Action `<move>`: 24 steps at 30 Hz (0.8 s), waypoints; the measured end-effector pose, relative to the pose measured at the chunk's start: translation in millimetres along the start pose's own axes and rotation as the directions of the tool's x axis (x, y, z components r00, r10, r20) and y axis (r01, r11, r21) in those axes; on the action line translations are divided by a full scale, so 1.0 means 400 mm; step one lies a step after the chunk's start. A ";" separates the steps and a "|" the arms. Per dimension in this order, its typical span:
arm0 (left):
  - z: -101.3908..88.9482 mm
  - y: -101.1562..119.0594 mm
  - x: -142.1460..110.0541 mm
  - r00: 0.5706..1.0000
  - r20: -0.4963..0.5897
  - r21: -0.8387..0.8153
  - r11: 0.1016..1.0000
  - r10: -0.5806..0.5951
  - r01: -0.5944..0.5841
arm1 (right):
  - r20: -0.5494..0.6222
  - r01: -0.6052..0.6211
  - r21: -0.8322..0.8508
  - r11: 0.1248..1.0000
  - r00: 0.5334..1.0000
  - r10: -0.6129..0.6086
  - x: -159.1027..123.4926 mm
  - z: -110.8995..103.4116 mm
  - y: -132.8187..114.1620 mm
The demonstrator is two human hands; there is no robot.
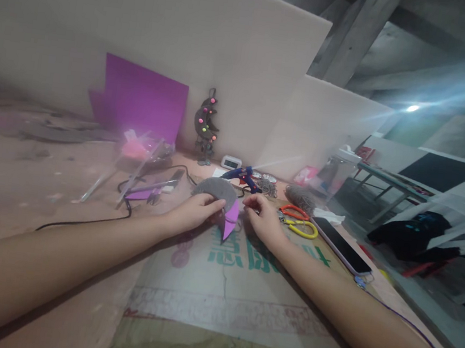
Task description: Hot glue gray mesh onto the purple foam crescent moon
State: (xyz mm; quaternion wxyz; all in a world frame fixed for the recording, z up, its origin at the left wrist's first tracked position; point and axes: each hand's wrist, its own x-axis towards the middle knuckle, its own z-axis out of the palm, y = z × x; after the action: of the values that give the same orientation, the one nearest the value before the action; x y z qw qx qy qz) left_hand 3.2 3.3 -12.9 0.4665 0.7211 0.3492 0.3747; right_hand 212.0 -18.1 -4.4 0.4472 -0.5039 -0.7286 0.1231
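Observation:
My left hand [197, 212] pinches a grey crescent [217, 188] that looks like felt, thumb on top. Purple pieces [230, 219] show along the crescent's lower right end, which tapers to a point. Just to the right, apart from the crescent, my right hand [263, 217] has its thumb and fingertips drawn together. Whatever they may hold is too small to make out. Both hands are above a flattened cardboard sheet [181, 304] with green and red print. Behind the crescent lies a blue glue gun [236, 173].
Orange-handled scissors [295, 212], a yellow-handled tool [303, 229] and a phone [341, 245] lie right. A decorated crescent ornament [206, 119] hangs or stands near the back board, beside a purple sheet [148, 100]. A black cord [84, 225] crosses left. A small clock [231, 163] stands behind.

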 end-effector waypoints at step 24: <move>0.001 -0.006 0.003 0.999 0.018 0.030 0.999 -0.046 0.045 | 0.079 0.015 -0.097 0.995 0.997 -0.007 0.016 -0.029 0.030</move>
State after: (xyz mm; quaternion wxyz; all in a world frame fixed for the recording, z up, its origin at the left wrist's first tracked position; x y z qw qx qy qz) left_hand 3.6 5.0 -14.8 0.4673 0.7232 0.3669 0.3521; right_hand 227.9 -10.2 -1.7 0.3940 -0.5158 -0.7535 0.1047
